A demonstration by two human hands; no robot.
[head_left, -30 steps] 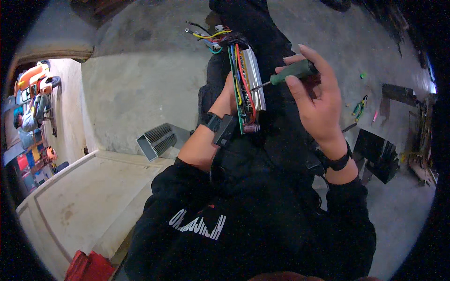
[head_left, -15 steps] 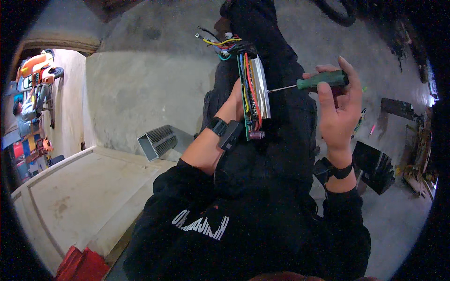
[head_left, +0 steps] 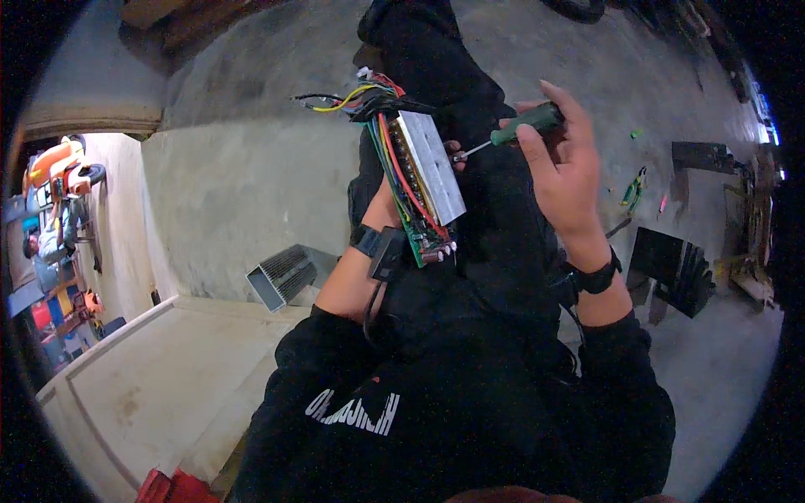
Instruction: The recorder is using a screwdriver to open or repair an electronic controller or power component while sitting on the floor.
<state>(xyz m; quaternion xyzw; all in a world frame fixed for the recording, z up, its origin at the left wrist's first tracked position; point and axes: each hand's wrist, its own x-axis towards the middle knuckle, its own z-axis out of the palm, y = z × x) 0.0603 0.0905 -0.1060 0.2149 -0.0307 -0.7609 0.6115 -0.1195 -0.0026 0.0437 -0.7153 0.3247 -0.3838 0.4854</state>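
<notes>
My left hand [head_left: 383, 207] grips a controller circuit board [head_left: 404, 205] above my dark-trousered legs. A flat silver metal bar [head_left: 432, 163] runs along the board's right side, and red, yellow, blue and black wires [head_left: 360, 105] bunch at its far end. Most of the left fingers are behind the board; their tips show past the bar's right edge. In my right hand [head_left: 570, 180] is a screwdriver [head_left: 530, 124] with a dark green handle. Its shaft points left, and its tip is at those left fingertips, beside the bar. Whether a screw is there is too small to tell.
A grey finned metal housing [head_left: 283, 278] stands on the floor at left, by a pale panel [head_left: 159, 360]. Black finned parts [head_left: 669, 270] and green-handled pliers [head_left: 633, 191] lie at right. Red cloth [head_left: 178, 486] is at lower left. Beyond the doorway are a person [head_left: 49, 239] and an orange vehicle [head_left: 59, 168].
The board has shifted left and tilted, showing more of the metal bar's face. The screwdriver has moved left and its tip has come off the bar to my left fingertips.
</notes>
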